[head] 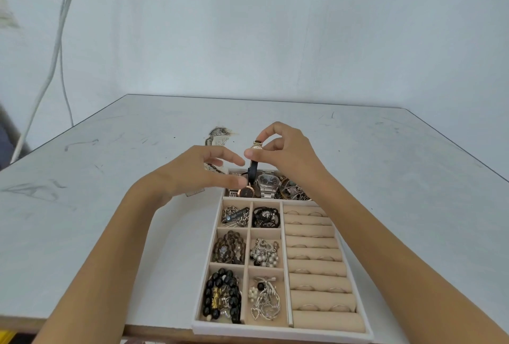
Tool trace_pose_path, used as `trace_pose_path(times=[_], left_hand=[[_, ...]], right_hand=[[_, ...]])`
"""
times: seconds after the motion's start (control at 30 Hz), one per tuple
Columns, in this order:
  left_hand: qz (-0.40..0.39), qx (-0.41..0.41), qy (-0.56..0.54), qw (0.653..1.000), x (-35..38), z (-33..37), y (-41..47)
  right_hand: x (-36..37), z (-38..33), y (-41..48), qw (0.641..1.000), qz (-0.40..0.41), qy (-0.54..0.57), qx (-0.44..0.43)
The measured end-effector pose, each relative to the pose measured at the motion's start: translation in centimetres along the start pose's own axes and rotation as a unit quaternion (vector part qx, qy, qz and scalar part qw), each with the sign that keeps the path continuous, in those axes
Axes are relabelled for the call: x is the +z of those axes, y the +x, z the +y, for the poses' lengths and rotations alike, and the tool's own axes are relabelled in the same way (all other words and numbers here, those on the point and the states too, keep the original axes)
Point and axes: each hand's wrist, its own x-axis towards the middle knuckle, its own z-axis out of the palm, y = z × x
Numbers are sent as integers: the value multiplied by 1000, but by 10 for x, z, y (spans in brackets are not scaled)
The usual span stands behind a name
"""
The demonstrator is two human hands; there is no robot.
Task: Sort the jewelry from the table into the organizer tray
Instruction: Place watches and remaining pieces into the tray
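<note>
My right hand (286, 151) pinches a small gold-faced watch with a black strap (254, 168) above the far end of the beige organizer tray (286, 269). The strap hangs down toward the far compartment, where other watches (266, 182) and bangles lie. My left hand (198, 170) hovers just left of the strap with fingers spread, holding nothing. The tray's small compartments hold chains, bead bracelets (221, 297) and pearl pieces. Ring rolls (314, 258) on the right carry several thin rings.
A worn, scratched patch (217, 134) marks the grey table beyond my hands. The tray sits at the table's near edge. White cables (55, 57) hang down the wall at the far left.
</note>
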Motion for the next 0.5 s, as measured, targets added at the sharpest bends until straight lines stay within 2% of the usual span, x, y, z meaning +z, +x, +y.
trace_pose_path(times=[0.5], left_hand=[[15,23,9,1000,4,-3,3]], right_hand=[[1,7,5,999,-22,-39,23]])
